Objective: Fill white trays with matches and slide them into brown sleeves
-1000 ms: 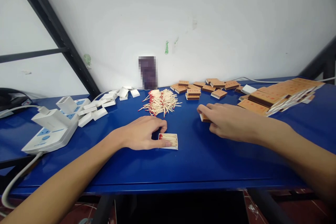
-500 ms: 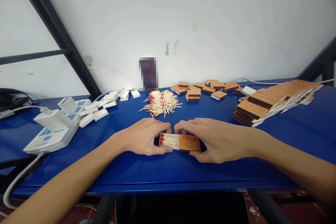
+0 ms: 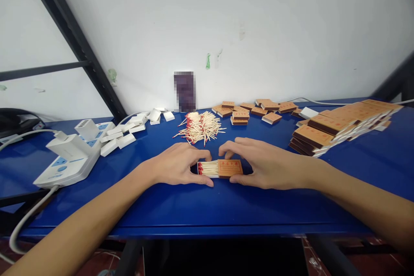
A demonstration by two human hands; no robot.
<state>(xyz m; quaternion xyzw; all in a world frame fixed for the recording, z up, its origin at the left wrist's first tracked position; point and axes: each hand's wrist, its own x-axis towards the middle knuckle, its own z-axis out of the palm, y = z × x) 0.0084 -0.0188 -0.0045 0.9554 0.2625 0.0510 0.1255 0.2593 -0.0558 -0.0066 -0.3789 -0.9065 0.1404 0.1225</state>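
On the blue table (image 3: 226, 207), my left hand (image 3: 176, 164) pinches a white matchbox tray (image 3: 207, 168) filled with red-tipped matches. My right hand (image 3: 263, 163) grips the brown matchbox sleeve (image 3: 230, 167), which sits partly over the tray's right end. Both hands meet just above the table's near middle. A loose pile of matches (image 3: 200, 126) lies just beyond my hands.
White empty trays (image 3: 129, 129) lie scattered at the back left beside a white power strip (image 3: 69, 159) with plugs and cables. Brown sleeves (image 3: 255, 110) are scattered at the back. Stacked flat boxes (image 3: 339, 123) run along the right. A black frame bar crosses the wall on the left.
My right hand brought a brown sleeve from the back right to the tray. The sleeve now covers more of the tray than half a second ago.
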